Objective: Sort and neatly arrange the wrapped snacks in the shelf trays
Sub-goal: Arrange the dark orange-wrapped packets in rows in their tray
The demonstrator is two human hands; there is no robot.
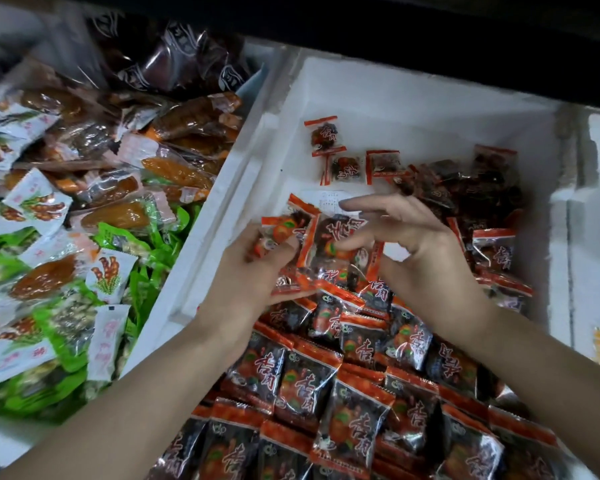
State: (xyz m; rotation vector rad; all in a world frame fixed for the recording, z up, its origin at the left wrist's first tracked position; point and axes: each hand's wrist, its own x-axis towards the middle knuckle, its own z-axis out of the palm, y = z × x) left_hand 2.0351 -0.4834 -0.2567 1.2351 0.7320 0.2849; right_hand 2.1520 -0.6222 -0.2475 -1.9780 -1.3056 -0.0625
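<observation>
**Hands over the snack tray**

The left hand (257, 268) gripped a small bundle of red-and-black foil-wrapped snack packets (329, 244), held just above the white foam tray (395, 98). The right hand (420, 244) was spread beside the bundle, fingers loose and parted, gripping nothing. Blur hid whether it touched the bundle. Matching packets lay in overlapping rows at the tray's near end, with a few loose by the far wall. Left of the tray lay a heap of green, white and orange packets (66, 237).
</observation>
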